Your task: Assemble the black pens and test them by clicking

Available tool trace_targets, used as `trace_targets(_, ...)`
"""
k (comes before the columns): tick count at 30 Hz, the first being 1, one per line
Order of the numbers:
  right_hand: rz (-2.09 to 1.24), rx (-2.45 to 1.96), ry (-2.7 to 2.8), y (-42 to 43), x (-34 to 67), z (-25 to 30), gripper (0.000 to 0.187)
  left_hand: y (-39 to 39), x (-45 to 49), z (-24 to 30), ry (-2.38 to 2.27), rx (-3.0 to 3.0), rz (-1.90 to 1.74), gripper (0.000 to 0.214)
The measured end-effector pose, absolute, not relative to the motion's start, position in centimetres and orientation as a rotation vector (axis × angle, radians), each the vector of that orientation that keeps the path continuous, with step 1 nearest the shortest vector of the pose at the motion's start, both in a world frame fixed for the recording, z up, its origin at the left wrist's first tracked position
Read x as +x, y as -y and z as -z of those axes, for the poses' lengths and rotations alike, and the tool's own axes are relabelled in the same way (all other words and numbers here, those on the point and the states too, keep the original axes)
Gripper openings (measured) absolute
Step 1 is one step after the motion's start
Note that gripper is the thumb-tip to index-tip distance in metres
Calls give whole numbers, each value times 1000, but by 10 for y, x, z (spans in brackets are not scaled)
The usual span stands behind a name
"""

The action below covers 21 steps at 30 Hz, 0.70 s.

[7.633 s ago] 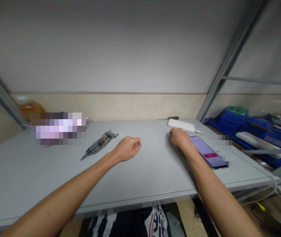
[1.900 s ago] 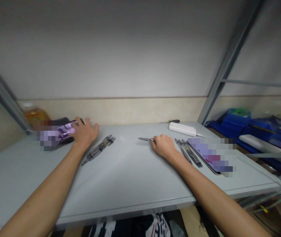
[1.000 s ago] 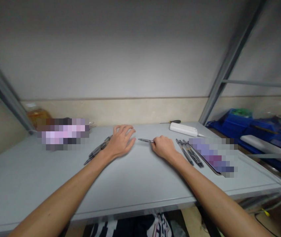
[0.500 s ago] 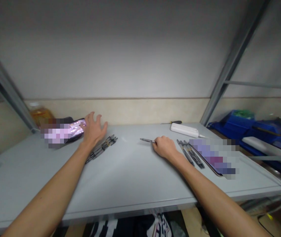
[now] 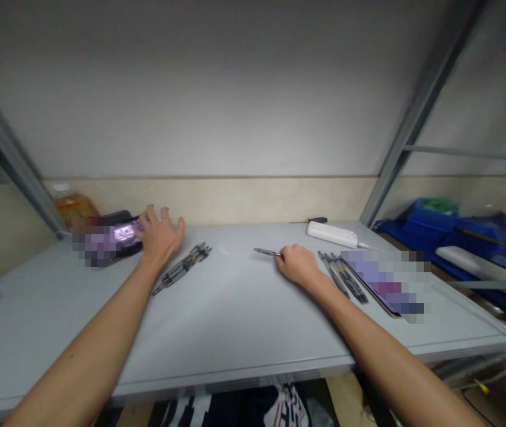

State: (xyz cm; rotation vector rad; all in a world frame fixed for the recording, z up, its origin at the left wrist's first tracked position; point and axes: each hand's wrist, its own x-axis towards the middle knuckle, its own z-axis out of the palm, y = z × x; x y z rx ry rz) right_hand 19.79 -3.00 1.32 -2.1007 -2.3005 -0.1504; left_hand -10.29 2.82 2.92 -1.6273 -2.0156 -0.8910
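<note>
My left hand (image 5: 160, 231) is open with its fingers spread, at the right end of a phone (image 5: 126, 234) whose lit screen is partly blurred out. Whether its fingertips touch the screen I cannot tell. Just right of that wrist lies a bunch of several grey pens (image 5: 185, 265), side by side on the white table (image 5: 235, 320). My right hand (image 5: 298, 265) rests on the tabletop, closed around one end of a single pen (image 5: 265, 252) that points left. More pens (image 5: 344, 277) lie by the right forearm, beside a flat, pixelated device (image 5: 377, 284).
A white power strip (image 5: 333, 234) and a screwdriver (image 5: 310, 220) lie at the back right. Behind the phone stands a bottle of amber liquid (image 5: 75, 204). Blue bins (image 5: 430, 219) stand beyond the right frame post (image 5: 413, 124). A cable hangs off the right edge.
My left hand has shifted a little left, further over the phone, and its screen looks dimmer. More of the left pen bunch shows. My right hand has hardly moved.
</note>
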Motion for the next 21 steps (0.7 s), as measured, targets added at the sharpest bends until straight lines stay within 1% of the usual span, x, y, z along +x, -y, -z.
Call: trace_targets(21,162,-2089,2282,28,199,-11,38,-30,-102,-28,2025,-1658,835,50)
